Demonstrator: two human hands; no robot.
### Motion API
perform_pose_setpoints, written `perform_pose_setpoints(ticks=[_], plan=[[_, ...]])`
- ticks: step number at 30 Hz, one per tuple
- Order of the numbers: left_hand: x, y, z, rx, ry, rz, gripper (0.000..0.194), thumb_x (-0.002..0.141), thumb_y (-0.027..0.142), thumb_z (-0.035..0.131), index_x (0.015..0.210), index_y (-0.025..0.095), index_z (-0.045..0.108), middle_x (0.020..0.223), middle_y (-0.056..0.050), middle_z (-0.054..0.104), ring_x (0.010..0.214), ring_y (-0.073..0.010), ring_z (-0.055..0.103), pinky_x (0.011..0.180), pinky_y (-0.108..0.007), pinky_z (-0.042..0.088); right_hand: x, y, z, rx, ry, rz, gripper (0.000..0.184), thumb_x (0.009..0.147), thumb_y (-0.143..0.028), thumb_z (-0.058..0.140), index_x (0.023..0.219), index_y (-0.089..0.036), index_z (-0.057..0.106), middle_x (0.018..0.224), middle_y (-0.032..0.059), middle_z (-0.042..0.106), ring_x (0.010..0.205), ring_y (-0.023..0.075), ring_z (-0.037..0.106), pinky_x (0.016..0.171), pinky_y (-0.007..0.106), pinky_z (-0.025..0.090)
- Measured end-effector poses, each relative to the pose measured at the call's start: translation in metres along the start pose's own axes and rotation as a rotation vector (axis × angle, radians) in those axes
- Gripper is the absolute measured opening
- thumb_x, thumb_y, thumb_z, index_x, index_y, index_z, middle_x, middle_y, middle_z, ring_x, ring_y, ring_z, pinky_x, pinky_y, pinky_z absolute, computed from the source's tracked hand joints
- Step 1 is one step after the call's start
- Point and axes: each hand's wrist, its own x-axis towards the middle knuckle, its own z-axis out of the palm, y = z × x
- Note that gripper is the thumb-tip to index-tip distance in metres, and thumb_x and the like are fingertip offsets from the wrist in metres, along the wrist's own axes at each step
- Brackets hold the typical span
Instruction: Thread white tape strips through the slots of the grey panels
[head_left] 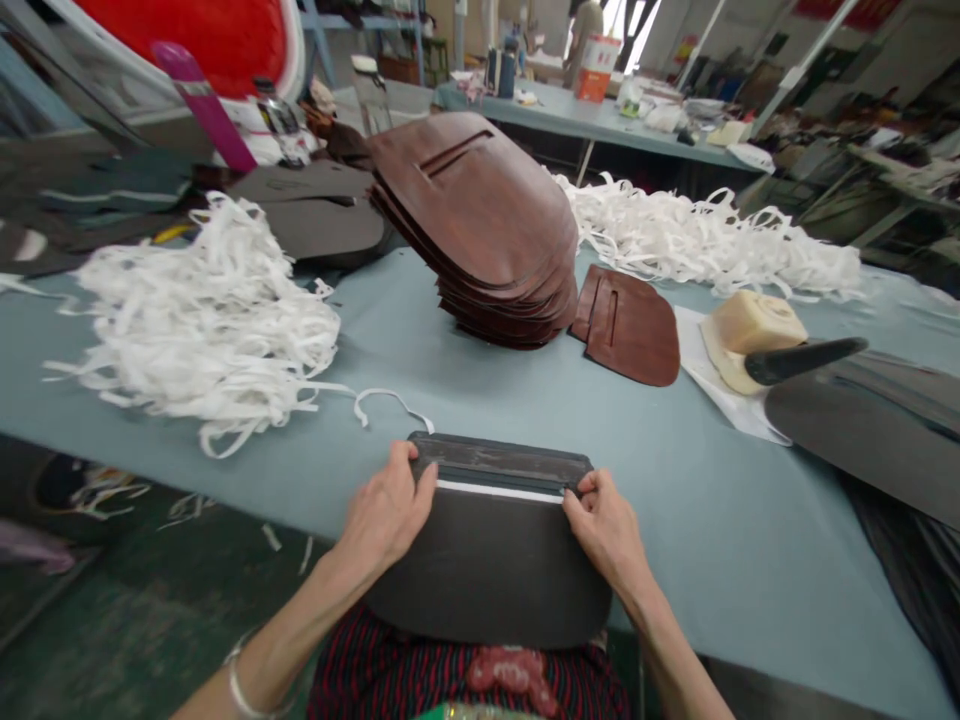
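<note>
A black panel (pixel 495 570) with rounded lower corners lies over the near table edge, its lower part above my lap. Across its upper part runs a narrow white strip (pixel 495 490), just below a dark band (pixel 502 460) with greyish smears. My left hand (pixel 386 505) grips the panel's upper left edge, its thumb by the strip's left end. At the opposite edge my right hand (pixel 604 520) has thumb and fingers closed on the panel by the strip's right end. What lies under the fingertips is hidden.
A tangled heap of white strips (pixel 210 320) lies left; another heap (pixel 712 235) lies back right. A stack of brown slotted panels (pixel 487 220) stands mid-table, smaller brown pieces (pixel 634 325) beside it. Rightward are a cream container (pixel 757 325), a dark-handled tool (pixel 806 360) and black panels (pixel 862 430).
</note>
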Motion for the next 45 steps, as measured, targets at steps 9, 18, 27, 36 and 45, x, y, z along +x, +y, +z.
perform_pose_setpoints(ticks=[9, 18, 27, 36, 45], plan=[[0.021, -0.013, -0.006, -0.026, -0.044, -0.089, 0.037, 0.081, 0.044, 0.054, 0.107, 0.02, 0.045, 0.084, -0.008, 0.066, 0.08, -0.0254, 0.065, 0.066, -0.031, 0.041, 0.01, 0.013, 0.005, -0.006, -0.104, -0.083, 0.027, 0.079, -0.049, 0.048, 0.086, -0.025, 0.037, 0.059, -0.0037, 0.059, 0.059, 0.0181, 0.059, 0.057, 0.026, 0.034], [0.038, -0.027, 0.0, -0.204, -0.039, -0.069, 0.031, 0.076, 0.036, 0.06, 0.101, 0.021, 0.05, 0.073, -0.001, 0.062, 0.069, -0.0196, 0.061, 0.062, -0.029, 0.038, 0.017, 0.024, 0.012, 0.255, -0.261, -0.07, 0.023, 0.081, -0.046, 0.044, 0.084, -0.026, 0.034, 0.048, -0.0085, 0.056, 0.033, 0.012, 0.046, 0.04, 0.022, 0.032], [0.04, -0.039, -0.014, -0.077, 0.154, 0.565, 0.038, 0.09, 0.023, 0.044, 0.127, 0.03, 0.045, 0.131, -0.006, 0.049, 0.117, -0.0229, 0.046, 0.097, -0.039, 0.034, 0.008, -0.001, 0.011, 0.125, -0.102, -0.382, 0.006, 0.081, -0.03, 0.045, 0.081, -0.024, 0.047, 0.051, -0.0065, 0.051, 0.046, 0.0131, 0.05, 0.05, 0.024, 0.037], [0.083, -0.077, -0.054, -0.104, 0.328, 0.157, 0.035, 0.094, 0.033, 0.029, 0.107, 0.014, 0.055, 0.104, -0.011, 0.059, 0.097, -0.0212, 0.057, 0.089, -0.035, 0.042, 0.002, -0.064, 0.032, 0.157, 0.053, -0.885, 0.014, 0.09, -0.019, 0.044, 0.084, -0.02, 0.057, 0.084, 0.0047, 0.059, 0.081, 0.0188, 0.053, 0.073, 0.032, 0.043], [0.042, -0.023, -0.008, -0.387, 0.1, -0.009, 0.053, 0.068, 0.046, 0.068, 0.11, 0.016, 0.054, 0.105, -0.012, 0.064, 0.1, -0.0286, 0.06, 0.085, -0.036, 0.045, 0.011, -0.088, 0.06, 0.169, 0.111, -1.001, 0.017, 0.09, -0.014, 0.043, 0.09, -0.019, 0.059, 0.09, 0.0055, 0.057, 0.085, 0.0191, 0.049, 0.071, 0.033, 0.038]])
